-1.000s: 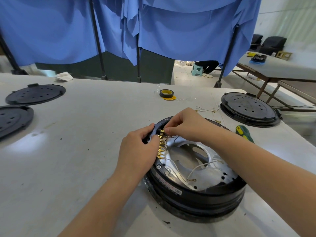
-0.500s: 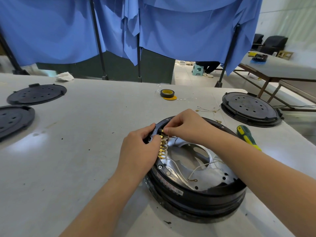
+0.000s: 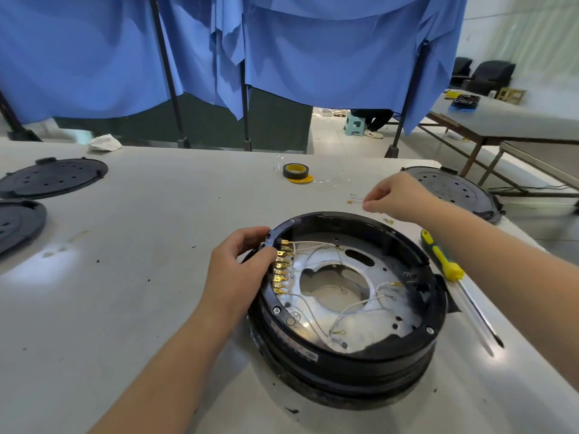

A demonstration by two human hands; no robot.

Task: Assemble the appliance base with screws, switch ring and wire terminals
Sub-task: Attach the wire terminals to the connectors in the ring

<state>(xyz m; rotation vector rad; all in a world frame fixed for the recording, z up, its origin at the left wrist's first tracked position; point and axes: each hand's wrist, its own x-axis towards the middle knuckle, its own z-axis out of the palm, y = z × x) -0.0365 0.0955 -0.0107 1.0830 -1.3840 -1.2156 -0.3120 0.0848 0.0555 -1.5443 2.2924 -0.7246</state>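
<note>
Base (image 3: 344,368): heavy, rigid; left hand (image 3: 238,270) grips its rim.
Wire (image 3: 355,201): thin, limp; right hand (image 3: 394,198) pinches it.

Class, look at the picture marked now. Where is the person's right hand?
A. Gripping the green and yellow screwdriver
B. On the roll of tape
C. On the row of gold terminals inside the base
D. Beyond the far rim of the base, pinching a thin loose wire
D: the right hand is beyond the appliance base, pinching a thin wire, while the screwdriver and tape roll lie untouched.
</note>
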